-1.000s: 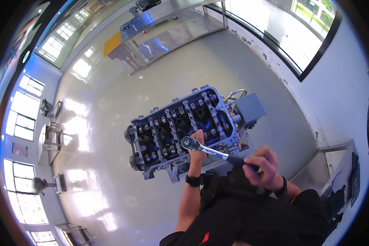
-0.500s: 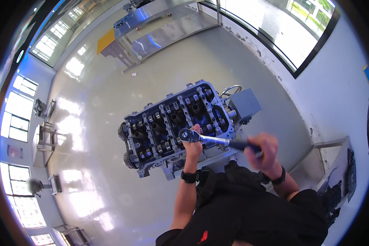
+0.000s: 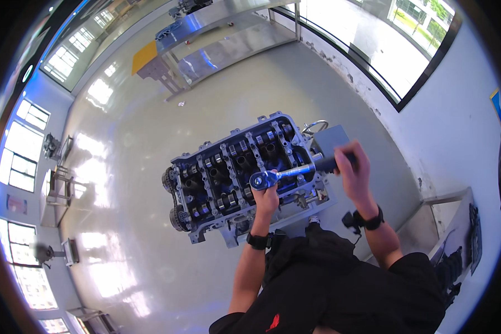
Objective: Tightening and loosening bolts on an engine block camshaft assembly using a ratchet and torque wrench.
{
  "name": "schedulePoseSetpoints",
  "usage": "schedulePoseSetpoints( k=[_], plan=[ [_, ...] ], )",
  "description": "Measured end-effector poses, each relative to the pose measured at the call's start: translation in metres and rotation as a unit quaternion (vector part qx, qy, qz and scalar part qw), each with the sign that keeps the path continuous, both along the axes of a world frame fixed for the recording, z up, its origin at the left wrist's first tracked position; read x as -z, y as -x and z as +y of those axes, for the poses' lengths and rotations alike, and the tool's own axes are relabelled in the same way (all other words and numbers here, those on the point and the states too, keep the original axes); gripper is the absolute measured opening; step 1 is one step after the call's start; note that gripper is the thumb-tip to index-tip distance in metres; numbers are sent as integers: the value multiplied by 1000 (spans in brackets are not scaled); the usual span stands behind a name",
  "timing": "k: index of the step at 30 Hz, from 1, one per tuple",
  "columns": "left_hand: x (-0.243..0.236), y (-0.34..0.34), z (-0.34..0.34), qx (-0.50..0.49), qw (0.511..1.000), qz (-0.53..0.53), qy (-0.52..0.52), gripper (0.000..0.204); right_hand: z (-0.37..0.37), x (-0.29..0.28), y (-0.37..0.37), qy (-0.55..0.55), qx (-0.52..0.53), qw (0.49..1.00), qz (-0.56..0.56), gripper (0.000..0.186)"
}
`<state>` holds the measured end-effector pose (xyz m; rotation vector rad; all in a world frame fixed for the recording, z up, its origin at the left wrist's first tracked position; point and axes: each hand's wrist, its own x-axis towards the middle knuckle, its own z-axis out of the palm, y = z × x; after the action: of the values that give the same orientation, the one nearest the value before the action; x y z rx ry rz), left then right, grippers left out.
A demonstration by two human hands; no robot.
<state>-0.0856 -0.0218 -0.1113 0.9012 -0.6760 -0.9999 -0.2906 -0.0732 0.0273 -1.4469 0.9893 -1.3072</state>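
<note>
An engine cylinder head point(image 3: 234, 131) with exposed camshafts point(image 3: 212, 161) and two timing sprockets point(image 3: 178, 218) at its left end lies in front of me. Over its near right part is a ratchet wrench point(image 3: 295, 171) with a round head, a silver shaft and a dark grip. My left hand point(image 3: 266, 201) is closed around the underside of the wrench head; what sits below that head is hidden. Farther right, my right hand point(image 3: 353, 170) wraps the dark grip, slightly blurred, and the handle points right and a little away from me.
A grey box point(image 3: 331, 139) and a curved metal handle point(image 3: 316, 125) adjoin the cylinder head's right end. A metal workbench point(image 3: 228, 64) with a yellow end stands at the far side. To the right are a wall point(image 3: 451, 128) and a metal-framed bench point(image 3: 448, 203).
My right hand has swung the wrench handle away from me, from slightly nearward to slightly farward. My left hand stays at the wrench head. The view has shifted slightly.
</note>
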Motion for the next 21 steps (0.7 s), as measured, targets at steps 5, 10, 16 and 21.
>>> schedulePoseSetpoints(
  k=[5, 10, 16, 21],
  plan=[
    [-11, 4, -4, -13, 994, -92, -51, 39, 61, 23, 11, 263, 65, 956, 117, 23],
    [-20, 2, -8, -11, 985, -160, -67, 50, 87, 14, 0, 405, -150, 900, 60, 42],
    [-18, 7, -8, -14, 994, -108, -14, 46, 13, -11, -4, -14, 102, 994, 24, 6],
    [-7, 0, -5, -4, 989, -126, -74, 44, 41, 9, 1, 359, 124, 913, 148, 23]
  ],
)
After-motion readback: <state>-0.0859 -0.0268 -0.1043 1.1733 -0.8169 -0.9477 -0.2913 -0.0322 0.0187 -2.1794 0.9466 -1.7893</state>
